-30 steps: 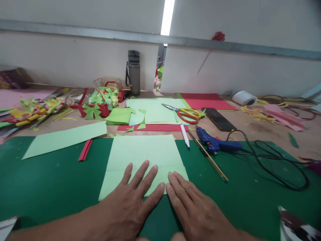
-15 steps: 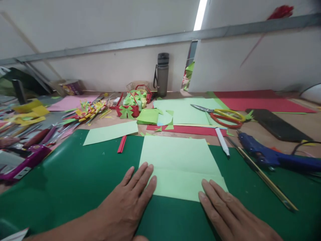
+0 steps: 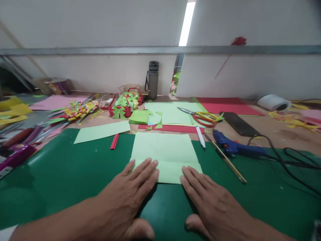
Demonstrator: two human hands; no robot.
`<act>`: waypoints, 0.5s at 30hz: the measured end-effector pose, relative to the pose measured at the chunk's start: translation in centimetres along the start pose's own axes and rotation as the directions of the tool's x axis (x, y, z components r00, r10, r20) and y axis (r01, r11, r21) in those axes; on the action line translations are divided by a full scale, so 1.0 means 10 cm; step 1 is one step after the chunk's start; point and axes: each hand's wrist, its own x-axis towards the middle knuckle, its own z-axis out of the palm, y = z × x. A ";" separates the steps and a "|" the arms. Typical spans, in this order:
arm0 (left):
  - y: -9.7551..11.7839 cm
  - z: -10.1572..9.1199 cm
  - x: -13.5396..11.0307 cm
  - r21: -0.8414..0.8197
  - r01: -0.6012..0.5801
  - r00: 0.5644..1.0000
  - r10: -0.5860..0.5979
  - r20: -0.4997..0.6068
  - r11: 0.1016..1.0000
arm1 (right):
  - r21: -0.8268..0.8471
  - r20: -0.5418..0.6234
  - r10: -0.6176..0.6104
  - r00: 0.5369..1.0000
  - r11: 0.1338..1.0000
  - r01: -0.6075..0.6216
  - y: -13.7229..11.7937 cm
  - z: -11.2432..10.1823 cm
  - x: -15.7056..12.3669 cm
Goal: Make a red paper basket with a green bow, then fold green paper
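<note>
A light green sheet of paper (image 3: 165, 147) lies on the dark green mat (image 3: 75, 180), its near part folded over along a crease across its width. My left hand (image 3: 135, 187) rests flat on the near left part of the fold, fingers stretched out. On the near right corner lie the fingertips of my right hand (image 3: 210, 197), also outstretched, with the thumb apart. Neither hand grips anything. Behind the sheet are a light green paper strip (image 3: 100, 132) and a small red strip (image 3: 114, 141). A white marker (image 3: 200, 137) lies to its right.
Scissors (image 3: 200, 117), a phone (image 3: 239, 124), a blue glue gun (image 3: 235, 145) with its cable and a slim brass-coloured tool (image 3: 229, 162) lie right. Behind stand a grey bottle (image 3: 153, 82) and small red paper baskets (image 3: 120, 111). A purple tool (image 3: 18, 155) is at left.
My view has shifted right and tilted. The left hand has slid further over the fold, covering its left end. The right hand remains at the near right corner, its thumb now showing.
</note>
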 end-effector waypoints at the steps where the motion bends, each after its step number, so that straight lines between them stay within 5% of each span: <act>1: 0.01 -0.01 0.10 -0.062 -0.057 0.997 0.060 0.051 0.996 | 0.009 0.016 -0.005 1.000 1.000 0.005 0.01 -0.01 -0.01; 5: 0.02 0.00 0.28 -0.194 -0.119 0.982 0.145 0.123 0.974 | 0.050 0.087 0.028 0.996 0.998 -0.033 0.05 -0.04 -0.18; 11: -0.03 0.00 0.16 -0.211 -0.102 0.985 0.128 0.113 0.972 | 0.082 0.160 0.177 0.971 0.978 -0.192 0.15 -0.17 -0.39; 15: -0.04 0.01 0.16 -0.208 -0.128 0.985 0.149 0.088 0.970 | 0.369 0.210 0.430 0.878 0.797 -0.478 0.26 -0.45 -0.01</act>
